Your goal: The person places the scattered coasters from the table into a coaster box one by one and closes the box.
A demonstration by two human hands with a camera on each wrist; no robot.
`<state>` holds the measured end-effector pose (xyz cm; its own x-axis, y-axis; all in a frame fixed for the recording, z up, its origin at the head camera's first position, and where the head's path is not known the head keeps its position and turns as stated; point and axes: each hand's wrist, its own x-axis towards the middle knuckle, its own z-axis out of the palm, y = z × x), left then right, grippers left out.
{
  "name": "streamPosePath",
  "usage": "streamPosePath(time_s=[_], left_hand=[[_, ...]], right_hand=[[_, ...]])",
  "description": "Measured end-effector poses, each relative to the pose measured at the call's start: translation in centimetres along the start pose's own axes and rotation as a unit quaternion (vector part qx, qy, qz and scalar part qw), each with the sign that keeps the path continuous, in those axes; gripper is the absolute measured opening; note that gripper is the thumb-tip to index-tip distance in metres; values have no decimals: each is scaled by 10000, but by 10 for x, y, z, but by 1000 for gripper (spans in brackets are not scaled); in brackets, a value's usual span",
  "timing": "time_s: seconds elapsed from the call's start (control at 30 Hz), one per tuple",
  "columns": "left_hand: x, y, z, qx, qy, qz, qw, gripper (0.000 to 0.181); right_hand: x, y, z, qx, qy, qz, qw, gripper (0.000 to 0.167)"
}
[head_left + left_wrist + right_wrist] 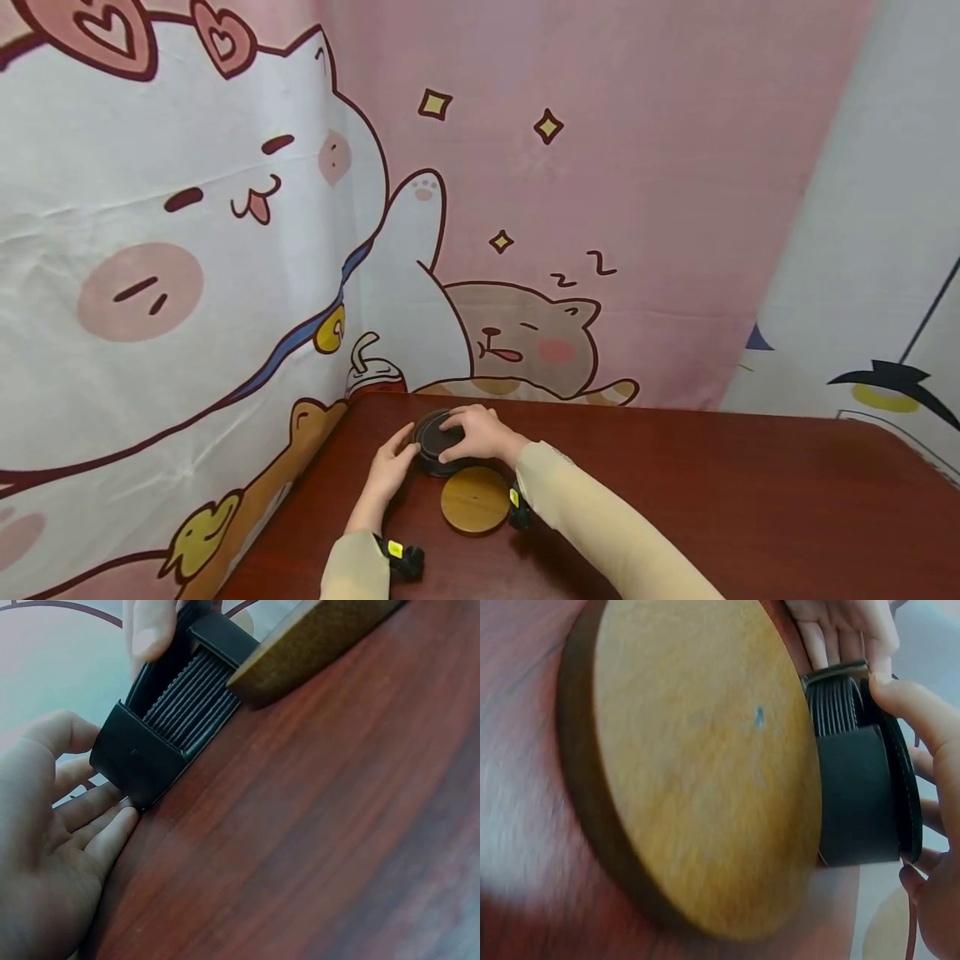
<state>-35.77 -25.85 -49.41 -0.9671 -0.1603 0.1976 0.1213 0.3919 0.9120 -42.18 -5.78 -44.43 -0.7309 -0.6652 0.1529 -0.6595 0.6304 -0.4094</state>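
Observation:
A black round coaster holder (139, 757) stands on the table, with a stack of thin black coasters (191, 697) showing through the gap in its wall. My left hand (390, 471) grips the holder's left side, its fingers bent against the outer wall. Above the stack, my right hand (483, 433) holds a black round coaster (904, 780) by its edge, thumb on one side and fingers on the other. That coaster sits tilted at the holder's top. Just in front of the holder is a round wooden disc (475, 500).
The reddish-brown wooden table (675, 492) extends far to the right. Behind and to the left hangs a printed cloth (637, 167) with cartoon animals, close to the table's edges. A wrist camera (519, 507) sits near the disc's right edge.

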Motion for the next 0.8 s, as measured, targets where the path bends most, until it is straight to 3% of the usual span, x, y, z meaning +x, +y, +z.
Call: streamPosePath(time_s=[0.57, 0.8], left_hand=[[1, 2, -1, 99, -32, 23, 9999, 49], [-1, 2, -2, 113, -20, -43, 9999, 48]], right_hand=[[1, -8, 9, -326, -206, 181, 9991, 60], [-10, -8, 6, -6, -357, 198, 9992, 58]])
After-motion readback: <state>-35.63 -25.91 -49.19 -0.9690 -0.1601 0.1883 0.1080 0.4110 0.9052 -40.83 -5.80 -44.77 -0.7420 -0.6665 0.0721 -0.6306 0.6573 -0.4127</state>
